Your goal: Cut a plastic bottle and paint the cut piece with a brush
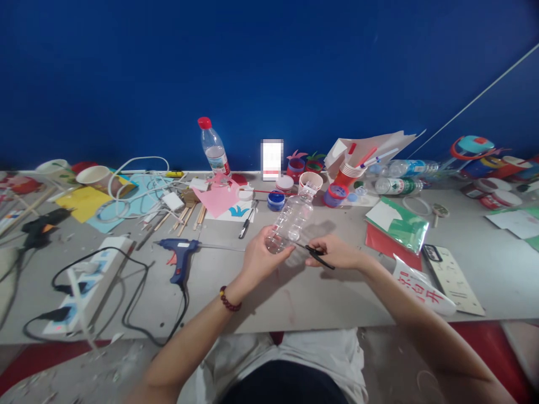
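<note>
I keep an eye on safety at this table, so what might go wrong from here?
The scissors in the right hand point at the clear bottle, close to the left hand gripping it; a slip might nick the thumb. The black cord of the glue gun curls beside the left forearm, which could snag it.

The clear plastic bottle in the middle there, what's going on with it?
The person's left hand holds the clear plastic bottle over a grey table, its neck pointing away from the person. The right hand holds black-handled scissors, their blades by the bottle's near end; whether they are cutting into it, I can't tell. Off to the left, a dark-blue glue gun lies on the table.
</note>
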The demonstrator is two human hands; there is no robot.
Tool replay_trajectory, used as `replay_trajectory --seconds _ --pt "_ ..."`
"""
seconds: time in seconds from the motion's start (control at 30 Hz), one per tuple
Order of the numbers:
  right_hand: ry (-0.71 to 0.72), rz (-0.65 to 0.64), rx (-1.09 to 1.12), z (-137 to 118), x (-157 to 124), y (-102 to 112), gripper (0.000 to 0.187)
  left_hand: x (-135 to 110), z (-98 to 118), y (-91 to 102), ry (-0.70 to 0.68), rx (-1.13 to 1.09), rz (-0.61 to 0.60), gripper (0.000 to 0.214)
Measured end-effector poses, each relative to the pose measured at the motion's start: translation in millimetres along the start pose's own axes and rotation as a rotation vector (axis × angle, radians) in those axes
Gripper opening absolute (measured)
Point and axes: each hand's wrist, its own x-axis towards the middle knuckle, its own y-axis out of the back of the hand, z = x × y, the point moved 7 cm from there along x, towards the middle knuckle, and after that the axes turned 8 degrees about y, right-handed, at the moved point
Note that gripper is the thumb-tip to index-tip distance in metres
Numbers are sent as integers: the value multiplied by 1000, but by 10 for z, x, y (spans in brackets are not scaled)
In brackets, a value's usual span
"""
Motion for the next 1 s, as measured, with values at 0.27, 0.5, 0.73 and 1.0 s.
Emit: replay_trajectory --seconds 0.27,0.5,0.73,1.0 --pt "24 6 -9 -50 -1 2 46 -10 31 15 -35 22 31 51" --pt "24 2 -13 20 17 6 47 -14 49 30 -38 33 33 51" --pt "-5 5 75 37 28 -26 44 1 59 53 -15 40 39 51" --pt "-40 -12 67 57 12 -22 47 -10 63 52 14 50 32 52"
